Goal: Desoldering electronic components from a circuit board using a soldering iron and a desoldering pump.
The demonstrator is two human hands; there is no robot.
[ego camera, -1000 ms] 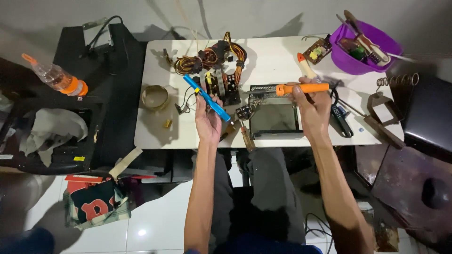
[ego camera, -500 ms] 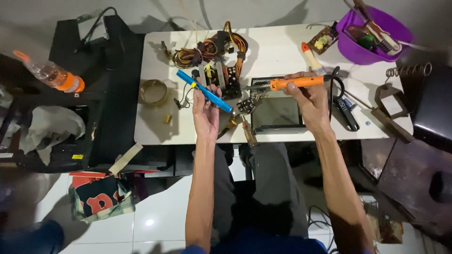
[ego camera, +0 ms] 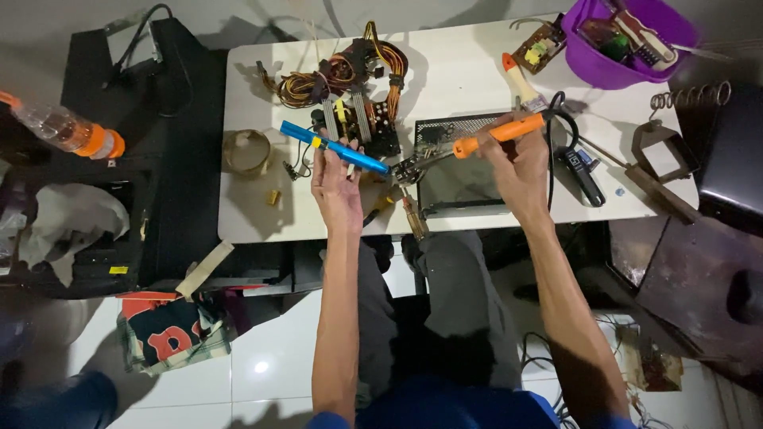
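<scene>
My left hand (ego camera: 335, 184) is closed around a blue pen-shaped tool (ego camera: 334, 146), which slants down to the right above the white table (ego camera: 461, 75). My right hand (ego camera: 517, 163) grips an orange-handled soldering iron (ego camera: 499, 132), its metal tip pointing left. Both tool tips meet near a small cluster of metal parts (ego camera: 409, 167), just beside a black mesh-topped case (ego camera: 461, 163). Beyond my left hand sits a circuit board with bundled orange wires (ego camera: 350, 83). A purple bowl (ego camera: 616, 67) stands at the far right corner, and a roll of tape (ego camera: 246, 151) lies to the left.
</scene>
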